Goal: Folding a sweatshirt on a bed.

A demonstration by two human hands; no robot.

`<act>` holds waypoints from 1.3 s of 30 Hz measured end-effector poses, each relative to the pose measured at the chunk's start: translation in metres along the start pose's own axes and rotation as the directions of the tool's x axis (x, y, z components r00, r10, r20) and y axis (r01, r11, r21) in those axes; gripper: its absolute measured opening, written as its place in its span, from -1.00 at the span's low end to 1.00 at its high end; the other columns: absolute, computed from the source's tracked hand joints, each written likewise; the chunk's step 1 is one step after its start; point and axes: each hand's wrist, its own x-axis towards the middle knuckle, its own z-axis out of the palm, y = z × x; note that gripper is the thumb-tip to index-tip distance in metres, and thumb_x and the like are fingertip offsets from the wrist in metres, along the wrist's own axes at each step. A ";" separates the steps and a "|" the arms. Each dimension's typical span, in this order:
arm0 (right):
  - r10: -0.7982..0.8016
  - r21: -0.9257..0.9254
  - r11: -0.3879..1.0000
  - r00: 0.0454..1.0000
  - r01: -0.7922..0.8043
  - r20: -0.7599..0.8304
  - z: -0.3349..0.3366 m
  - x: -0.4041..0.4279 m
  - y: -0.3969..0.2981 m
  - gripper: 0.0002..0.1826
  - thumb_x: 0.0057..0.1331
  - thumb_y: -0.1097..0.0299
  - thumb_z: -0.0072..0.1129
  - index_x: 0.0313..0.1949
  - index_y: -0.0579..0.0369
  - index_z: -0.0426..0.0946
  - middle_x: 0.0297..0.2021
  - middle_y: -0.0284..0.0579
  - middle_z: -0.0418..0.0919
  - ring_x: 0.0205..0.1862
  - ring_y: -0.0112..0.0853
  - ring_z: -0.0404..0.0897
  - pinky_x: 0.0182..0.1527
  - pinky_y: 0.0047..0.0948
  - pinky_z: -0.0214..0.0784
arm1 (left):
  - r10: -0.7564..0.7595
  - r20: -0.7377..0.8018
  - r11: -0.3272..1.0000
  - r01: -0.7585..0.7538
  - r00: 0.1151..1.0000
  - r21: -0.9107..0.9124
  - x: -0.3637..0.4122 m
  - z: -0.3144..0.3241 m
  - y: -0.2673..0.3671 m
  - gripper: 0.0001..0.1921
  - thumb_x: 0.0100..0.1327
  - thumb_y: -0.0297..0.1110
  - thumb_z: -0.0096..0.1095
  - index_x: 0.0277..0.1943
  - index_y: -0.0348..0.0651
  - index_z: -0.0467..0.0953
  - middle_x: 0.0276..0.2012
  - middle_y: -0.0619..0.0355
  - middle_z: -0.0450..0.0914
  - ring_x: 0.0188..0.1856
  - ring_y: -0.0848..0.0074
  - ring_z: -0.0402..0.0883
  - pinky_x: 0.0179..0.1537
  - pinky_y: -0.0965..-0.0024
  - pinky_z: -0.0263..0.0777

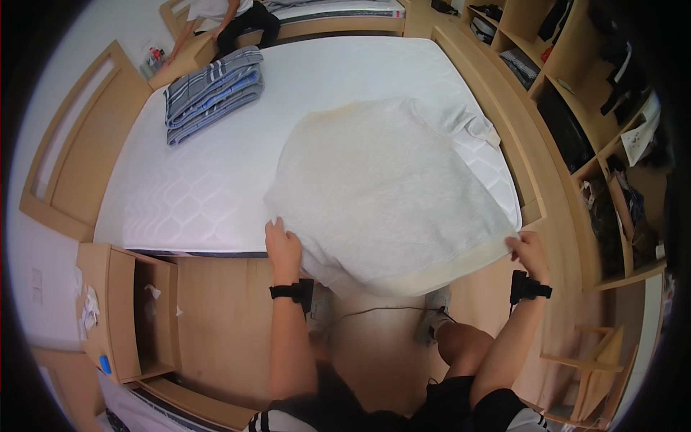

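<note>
A light grey garment (pixel 372 183), which looks like a sweatshirt, hangs spread out in front of me over the near side of the white mattress (pixel 189 178). My left hand (pixel 284 251) pinches its left edge. At its lower right corner, my right hand (pixel 530 252) grips the end of the paler hem band (pixel 453 267). A sleeve-like part (pixel 464 121) reaches towards the bed's right side rail. The fingertips of both hands are partly hidden by the cloth. Black straps with small devices circle both wrists.
A folded grey-blue striped quilt (pixel 216 94) lies on the mattress. Another person (pixel 227 16) sits beyond the bed. Left stands an open-fronted nightstand (pixel 124 308); right, wooden shelving (pixel 572 119) and a wooden chair (pixel 588 367). A cable (pixel 372 309) crosses the floor by my feet.
</note>
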 end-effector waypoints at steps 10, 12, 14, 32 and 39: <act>0.027 -0.193 0.981 0.948 0.036 0.318 0.080 -0.003 -0.035 -0.67 0.20 0.25 0.29 -0.53 0.33 0.56 -0.63 -0.16 0.55 -0.53 -0.43 0.58 -0.44 -0.42 0.37 | -0.032 0.211 0.999 0.023 0.977 0.044 -0.009 -0.027 0.031 -0.51 0.20 -0.52 0.15 0.22 -0.44 0.44 0.08 -0.27 0.46 0.08 -0.12 0.50 0.09 0.07 0.45; -0.017 -0.183 0.980 0.959 0.071 0.283 0.084 0.006 -0.032 -0.65 0.19 0.25 0.29 -0.57 0.33 0.53 -0.66 -0.13 0.51 -0.53 -0.41 0.56 -0.42 -0.39 0.37 | 0.103 0.049 0.995 -0.102 0.993 -0.024 -0.012 -0.029 0.033 -0.56 0.20 -0.50 0.17 0.17 -0.35 0.49 0.03 -0.24 0.47 0.02 -0.10 0.53 0.04 0.06 0.46; -0.107 -0.257 0.955 0.980 0.149 0.170 0.091 0.013 -0.032 -0.65 0.16 0.26 0.31 -0.56 0.31 0.47 -0.68 -0.06 0.46 -0.55 -0.37 0.53 -0.40 -0.33 0.35 | 0.086 0.118 0.995 -0.080 0.989 -0.057 -0.016 -0.033 0.038 -0.62 0.19 -0.48 0.19 0.10 -0.32 0.52 0.01 -0.23 0.48 0.00 -0.09 0.54 0.02 0.06 0.46; -0.128 0.029 0.991 0.885 0.129 0.448 0.088 -0.007 -0.053 -0.71 0.13 0.51 0.40 -0.56 0.11 0.38 -0.63 -0.38 0.46 -0.54 -0.65 0.43 -0.50 -0.56 0.25 | -0.345 0.229 0.922 0.282 0.910 0.265 -0.006 -0.017 -0.027 -0.64 0.17 -0.38 0.16 0.00 -0.36 0.40 0.03 -0.29 0.48 -0.04 -0.26 0.57 0.03 -0.06 0.50; -0.105 -0.016 0.991 0.859 0.130 0.502 0.100 -0.003 -0.046 -0.74 0.18 0.49 0.36 -0.50 0.11 0.39 -0.61 -0.33 0.47 -0.54 -0.59 0.47 -0.48 -0.53 0.31 | -0.359 0.283 0.919 0.286 0.889 0.270 -0.006 -0.014 -0.027 -0.69 0.12 -0.35 0.22 -0.10 -0.35 0.54 -0.11 -0.26 0.62 -0.05 -0.14 0.63 0.05 0.03 0.51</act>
